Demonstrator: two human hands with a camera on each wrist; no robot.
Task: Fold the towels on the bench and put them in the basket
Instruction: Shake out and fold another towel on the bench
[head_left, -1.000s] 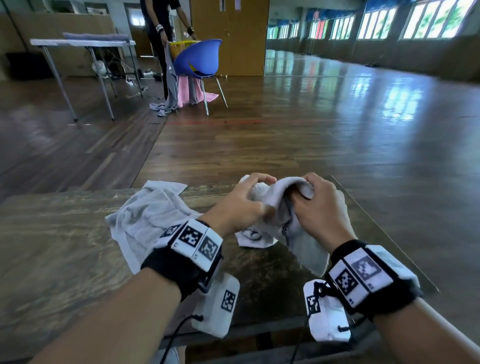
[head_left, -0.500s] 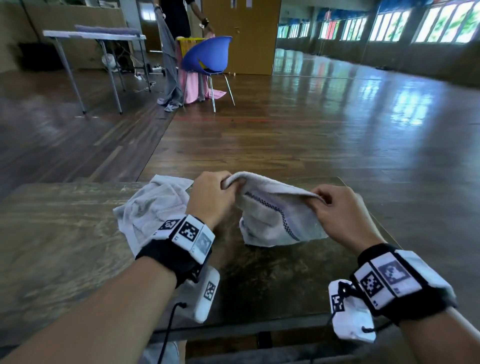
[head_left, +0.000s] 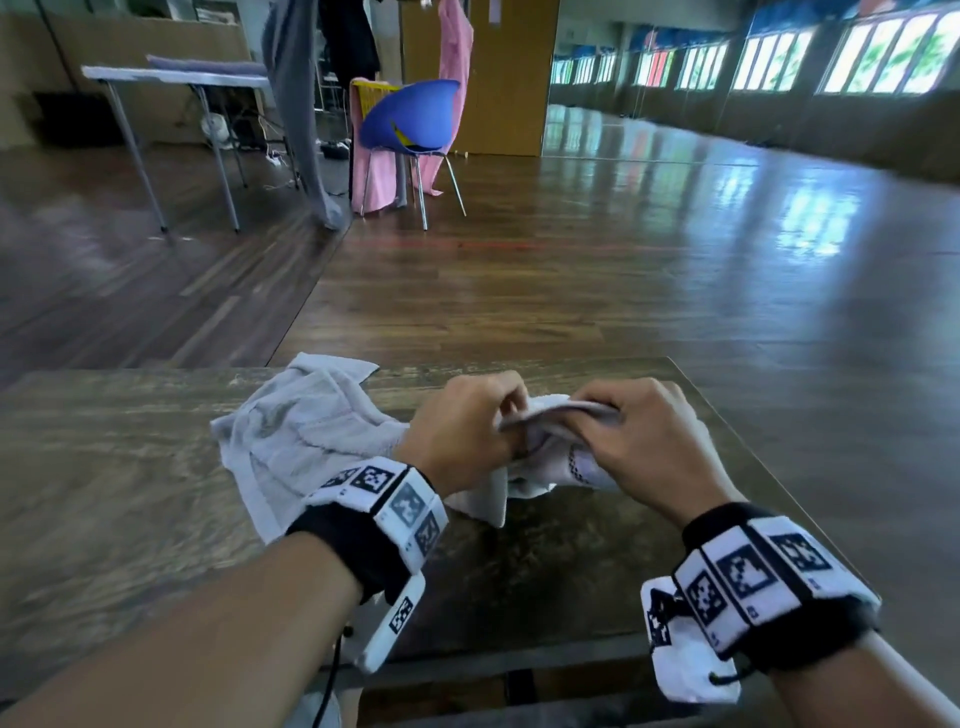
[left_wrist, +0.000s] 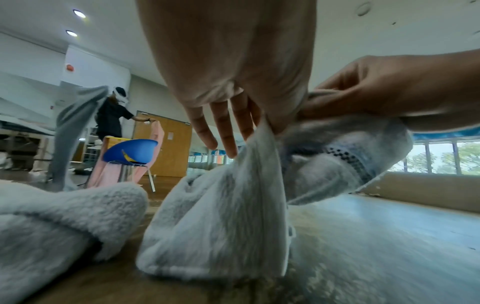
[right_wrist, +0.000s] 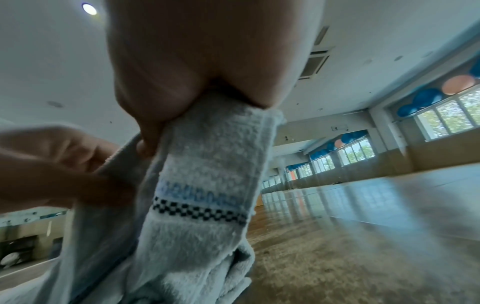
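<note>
A small white towel (head_left: 558, 467) with a dark checkered stripe hangs bunched just above the wooden bench (head_left: 130, 493). Its top edge is pinched by my left hand (head_left: 467, 426) and my right hand (head_left: 639, 436), which are close together. In the left wrist view the towel (left_wrist: 233, 216) droops to the bench, held at the thumb side while the other fingers (left_wrist: 223, 131) hang straight. The right wrist view shows the towel (right_wrist: 205, 185) clamped in the right hand. A second grey-white towel (head_left: 306, 436) lies crumpled on the bench to the left. No basket can be seen.
The bench's far edge (head_left: 519, 366) and right edge (head_left: 753, 457) are close to the hands. Beyond lies open wooden floor. Far back stand a blue chair (head_left: 410, 124) draped with pink cloth, a folding table (head_left: 176, 78) and another person holding up cloth (left_wrist: 109, 117).
Half a second ago the towel was stretched wide between my hands. They have now come together, so the towel is doubled and bunched between them.
</note>
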